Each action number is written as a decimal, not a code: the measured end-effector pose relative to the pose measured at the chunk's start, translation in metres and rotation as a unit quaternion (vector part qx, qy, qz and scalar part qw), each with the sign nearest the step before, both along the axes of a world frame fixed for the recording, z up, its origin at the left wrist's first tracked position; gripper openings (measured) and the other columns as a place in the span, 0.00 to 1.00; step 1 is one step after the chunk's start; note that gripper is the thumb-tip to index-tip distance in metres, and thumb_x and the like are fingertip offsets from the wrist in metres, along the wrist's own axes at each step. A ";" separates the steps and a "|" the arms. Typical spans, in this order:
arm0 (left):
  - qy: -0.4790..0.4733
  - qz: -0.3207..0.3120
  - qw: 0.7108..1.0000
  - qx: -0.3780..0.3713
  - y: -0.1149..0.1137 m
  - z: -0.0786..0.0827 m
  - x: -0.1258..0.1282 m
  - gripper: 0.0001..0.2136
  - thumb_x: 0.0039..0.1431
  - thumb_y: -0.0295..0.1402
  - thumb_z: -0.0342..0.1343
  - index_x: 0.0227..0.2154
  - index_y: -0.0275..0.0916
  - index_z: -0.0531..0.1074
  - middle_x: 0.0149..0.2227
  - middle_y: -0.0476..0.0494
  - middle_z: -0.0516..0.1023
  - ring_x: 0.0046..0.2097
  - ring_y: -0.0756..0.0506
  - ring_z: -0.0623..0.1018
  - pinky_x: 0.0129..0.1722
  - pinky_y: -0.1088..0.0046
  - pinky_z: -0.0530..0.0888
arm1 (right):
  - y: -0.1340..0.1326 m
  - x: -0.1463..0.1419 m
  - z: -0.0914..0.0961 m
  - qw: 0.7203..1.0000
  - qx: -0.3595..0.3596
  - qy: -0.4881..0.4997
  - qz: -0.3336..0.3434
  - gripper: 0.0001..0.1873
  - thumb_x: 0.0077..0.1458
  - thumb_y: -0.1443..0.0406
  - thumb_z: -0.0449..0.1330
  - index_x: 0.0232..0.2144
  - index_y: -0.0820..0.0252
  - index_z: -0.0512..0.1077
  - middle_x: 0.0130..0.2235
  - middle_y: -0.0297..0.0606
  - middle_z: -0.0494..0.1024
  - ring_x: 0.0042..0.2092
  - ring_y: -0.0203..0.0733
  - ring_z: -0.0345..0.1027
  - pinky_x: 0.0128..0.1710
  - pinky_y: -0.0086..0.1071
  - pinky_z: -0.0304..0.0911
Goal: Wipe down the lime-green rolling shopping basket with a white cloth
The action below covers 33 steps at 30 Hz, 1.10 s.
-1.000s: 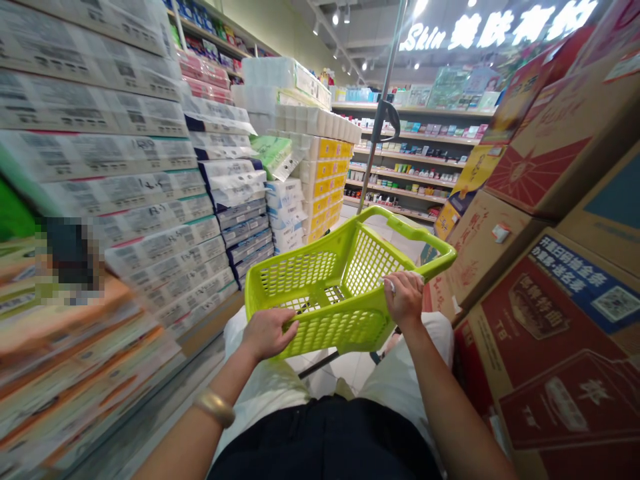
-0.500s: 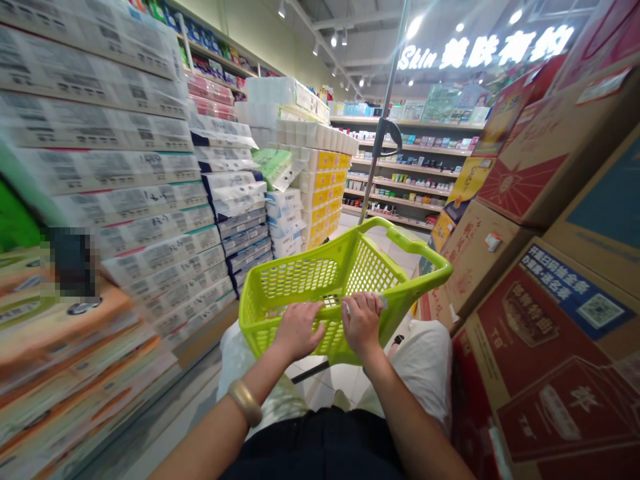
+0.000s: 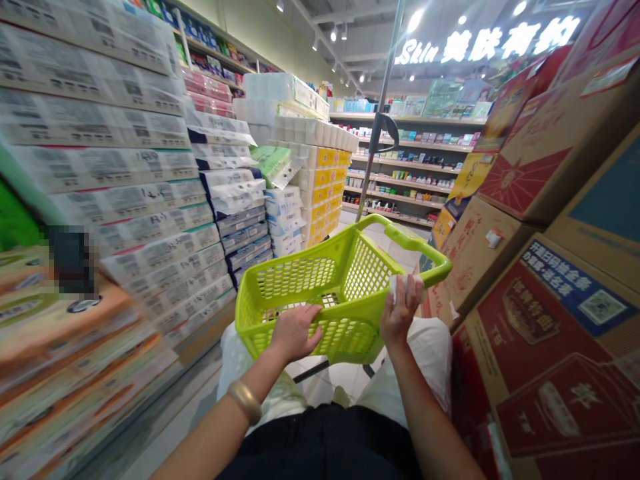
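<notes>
A lime-green plastic shopping basket [image 3: 320,277] hangs in front of me, with nothing visible inside, and a metal pull handle [image 3: 381,127] rises from its far side. My left hand [image 3: 293,331] grips the basket's near rim, fingers curled over the edge. My right hand [image 3: 400,312] is at the basket's right corner, pinching a small white piece, perhaps a tissue or cloth [image 3: 406,287], against the rim. A gold bangle [image 3: 245,401] sits on my left wrist.
Stacked tissue and paper packs [image 3: 150,193] wall the left side of a narrow aisle. Large cardboard cartons [image 3: 555,220] tower on the right. Shelves of small goods [image 3: 410,180] stand at the far end under a lit sign.
Both hands slid along the basket's near rim, coming together in the middle. Since then the right hand has returned to the right corner with the white piece; the left has shifted slightly.
</notes>
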State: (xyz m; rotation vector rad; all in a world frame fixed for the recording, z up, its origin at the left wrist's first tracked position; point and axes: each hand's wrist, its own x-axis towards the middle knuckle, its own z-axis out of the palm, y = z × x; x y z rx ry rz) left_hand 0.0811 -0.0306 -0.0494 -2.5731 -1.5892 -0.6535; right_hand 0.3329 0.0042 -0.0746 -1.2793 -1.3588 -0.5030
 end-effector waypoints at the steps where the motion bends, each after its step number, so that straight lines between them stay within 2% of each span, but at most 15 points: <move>1: 0.000 0.003 1.000 -0.001 0.000 0.000 0.000 0.17 0.55 0.38 0.50 0.47 0.42 0.68 0.45 0.42 0.77 0.45 0.41 0.76 0.43 0.64 0.71 | -0.003 -0.011 -0.006 1.000 -0.014 0.013 0.008 0.26 0.65 0.64 0.44 0.64 0.62 0.54 0.66 0.51 0.49 0.68 0.56 0.34 0.62 0.60 0.43; 3: 0.001 0.008 1.000 -0.005 0.000 -0.001 0.001 0.16 0.55 0.38 0.51 0.47 0.42 0.68 0.45 0.42 0.77 0.45 0.41 0.76 0.43 0.65 0.71 | -0.009 -0.037 -0.022 0.998 -0.045 0.015 0.032 0.29 0.65 0.65 0.43 0.66 0.59 0.46 0.68 0.48 0.42 0.69 0.57 0.30 0.62 0.61 0.43; 5: 0.003 0.008 1.000 -0.008 0.001 -0.002 0.000 0.16 0.55 0.38 0.51 0.47 0.43 0.68 0.45 0.43 0.77 0.46 0.41 0.76 0.42 0.65 0.71 | -0.017 -0.062 -0.041 0.993 -0.072 -0.032 0.086 0.31 0.64 0.66 0.43 0.67 0.56 0.41 0.69 0.46 0.39 0.69 0.56 0.29 0.62 0.58 0.45; 8: 0.003 0.003 1.000 -0.010 0.003 -0.002 -0.003 0.16 0.55 0.38 0.51 0.47 0.42 0.68 0.46 0.42 0.77 0.46 0.41 0.76 0.43 0.65 0.71 | -0.024 -0.078 -0.063 0.981 -0.094 -0.113 0.127 0.34 0.62 0.67 0.47 0.67 0.53 0.41 0.69 0.44 0.41 0.69 0.56 0.33 0.62 0.55 0.48; 10: 0.000 -0.001 1.000 -0.009 0.004 -0.001 -0.005 0.16 0.55 0.37 0.51 0.47 0.42 0.68 0.46 0.42 0.77 0.46 0.41 0.76 0.44 0.65 0.71 | -0.023 -0.068 -0.069 0.974 -0.103 -0.155 0.130 0.33 0.61 0.68 0.49 0.66 0.51 0.46 0.67 0.43 0.48 0.68 0.54 0.39 0.63 0.53 0.49; 12: -0.003 -0.005 1.000 -0.008 0.003 0.000 -0.006 0.17 0.54 0.37 0.51 0.47 0.41 0.68 0.46 0.42 0.77 0.46 0.41 0.76 0.44 0.65 0.71 | -0.020 -0.047 -0.067 0.972 -0.096 -0.177 0.122 0.31 0.61 0.68 0.49 0.65 0.51 0.50 0.65 0.43 0.54 0.66 0.53 0.45 0.62 0.53 0.49; 16: -0.003 0.003 1.000 -0.012 0.000 0.004 -0.004 0.16 0.55 0.37 0.51 0.46 0.42 0.69 0.45 0.43 0.78 0.45 0.41 0.76 0.42 0.65 0.71 | -0.012 -0.009 -0.050 0.985 -0.059 -0.144 0.072 0.28 0.63 0.66 0.47 0.65 0.54 0.51 0.64 0.47 0.54 0.65 0.55 0.47 0.61 0.55 0.51; 18: -0.005 0.005 1.000 -0.015 0.000 0.004 -0.003 0.16 0.55 0.37 0.51 0.46 0.42 0.69 0.45 0.43 0.78 0.45 0.41 0.76 0.41 0.65 0.71 | -0.012 -0.011 -0.045 0.991 -0.061 -0.104 0.059 0.28 0.64 0.66 0.45 0.65 0.57 0.49 0.65 0.49 0.52 0.65 0.57 0.45 0.60 0.56 0.52; 21: -0.010 0.004 1.000 -0.017 0.000 0.004 -0.002 0.16 0.54 0.37 0.51 0.46 0.43 0.69 0.45 0.43 0.78 0.45 0.41 0.76 0.41 0.65 0.71 | -0.017 -0.040 -0.051 0.993 -0.077 -0.059 0.071 0.28 0.64 0.66 0.44 0.65 0.60 0.48 0.66 0.50 0.48 0.67 0.59 0.39 0.60 0.57 0.52; 24: -0.013 0.006 1.000 -0.013 0.001 0.002 -0.003 0.16 0.54 0.37 0.51 0.46 0.43 0.69 0.45 0.43 0.78 0.45 0.41 0.76 0.42 0.66 0.71 | -0.022 -0.075 -0.070 0.979 -0.106 -0.107 0.135 0.29 0.62 0.68 0.46 0.65 0.57 0.52 0.66 0.46 0.51 0.68 0.57 0.38 0.62 0.57 0.49; 26: -0.014 0.005 1.000 -0.011 0.001 0.002 -0.004 0.16 0.54 0.37 0.51 0.46 0.42 0.69 0.45 0.43 0.78 0.45 0.41 0.76 0.42 0.66 0.71 | -0.023 -0.085 -0.081 0.964 -0.123 -0.161 0.173 0.29 0.60 0.68 0.48 0.64 0.52 0.55 0.65 0.42 0.55 0.68 0.54 0.41 0.63 0.56 0.46; 28: -0.014 0.003 1.000 -0.010 0.001 0.002 -0.005 0.16 0.54 0.37 0.51 0.46 0.42 0.69 0.45 0.43 0.78 0.45 0.41 0.76 0.42 0.66 0.71 | -0.021 -0.080 -0.088 0.949 -0.130 -0.205 0.199 0.30 0.60 0.67 0.50 0.63 0.48 0.56 0.64 0.37 0.59 0.67 0.51 0.44 0.65 0.53 0.44; 30: -0.011 0.002 1.000 -0.010 0.001 0.002 -0.005 0.17 0.54 0.36 0.51 0.47 0.43 0.69 0.45 0.43 0.78 0.45 0.42 0.76 0.43 0.66 0.71 | -0.018 -0.063 -0.091 0.938 -0.133 -0.235 0.218 0.30 0.59 0.68 0.51 0.63 0.47 0.55 0.63 0.35 0.61 0.66 0.48 0.48 0.66 0.50 0.45; 33: -0.008 0.002 1.000 -0.013 0.002 0.002 -0.006 0.17 0.53 0.37 0.51 0.47 0.43 0.69 0.46 0.44 0.78 0.46 0.42 0.76 0.44 0.66 0.71 | -0.020 -0.033 -0.096 0.941 -0.136 -0.222 0.215 0.32 0.60 0.70 0.49 0.65 0.49 0.52 0.63 0.37 0.61 0.66 0.47 0.48 0.65 0.49 0.48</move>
